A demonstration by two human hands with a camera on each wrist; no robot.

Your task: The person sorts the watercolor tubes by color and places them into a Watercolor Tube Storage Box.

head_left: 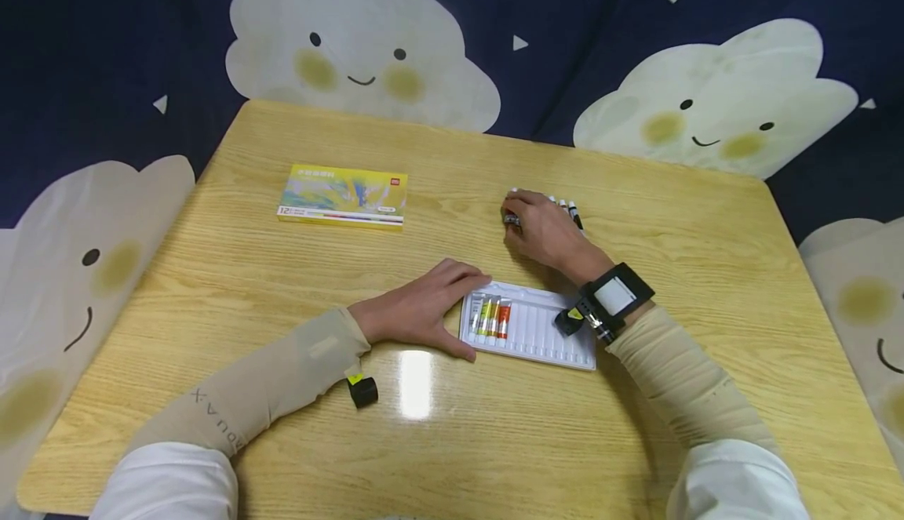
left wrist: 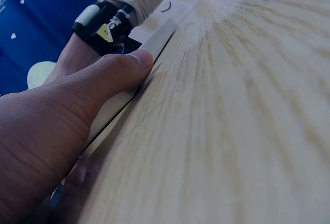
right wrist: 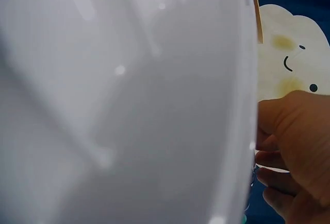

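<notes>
A white plastic tray (head_left: 533, 324) with narrow slots lies flat on the table. Several paint tubes (head_left: 493, 318), clear, yellow-green, orange and red, fill its left slots. My left hand (head_left: 424, 306) holds the tray's left end, fingers at the far edge; its thumb (left wrist: 121, 72) presses the near edge in the left wrist view. Beyond the tray, my right hand (head_left: 545, 230) curls over more tubes and seems to pinch one (head_left: 512, 220), mostly hidden by the fingers. Several white-capped tubes (head_left: 575, 212) show behind that hand. In the right wrist view the tray blocks the fingertips.
A yellow paint box (head_left: 344, 197) lies at the back left of the wooden table (head_left: 438, 449). The right wrist camera (head_left: 569, 321) hangs over the tray's right part. A dark blue curtain with clouds (head_left: 360, 41) borders the table's far edge.
</notes>
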